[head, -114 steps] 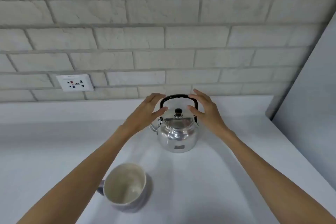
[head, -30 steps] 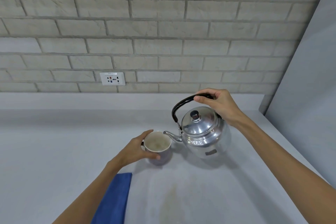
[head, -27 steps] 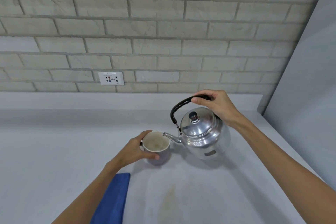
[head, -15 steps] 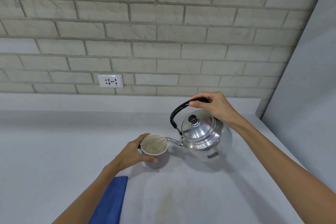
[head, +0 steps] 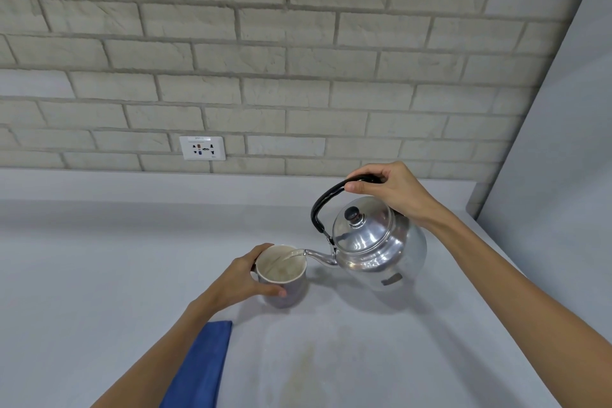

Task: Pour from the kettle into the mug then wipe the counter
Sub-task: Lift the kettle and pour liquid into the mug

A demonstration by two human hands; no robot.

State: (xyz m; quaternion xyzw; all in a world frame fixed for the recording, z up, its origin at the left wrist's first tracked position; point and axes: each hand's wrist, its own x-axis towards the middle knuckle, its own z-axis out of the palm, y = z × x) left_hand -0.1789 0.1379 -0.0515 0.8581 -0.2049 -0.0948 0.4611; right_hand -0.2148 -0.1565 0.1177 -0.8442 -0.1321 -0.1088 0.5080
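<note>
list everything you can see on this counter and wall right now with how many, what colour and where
kettle: one, shiny silver with black handle, tilted above the counter, pouring into the mug
mug: one, pale, centre of counter
cloth: one, blue, near edge, partly under left forearm
stain: one, brownish, on counter in front of mug
counter: one, light grey
socket: one, white, on brick wall
left hand: around mug
right hand: gripping kettle handle

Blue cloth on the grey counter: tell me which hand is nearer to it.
Left. The left hand wraps the white mug just beyond the blue cloth; the right hand grips the steel kettle's black handle, farther off to the right.
</note>
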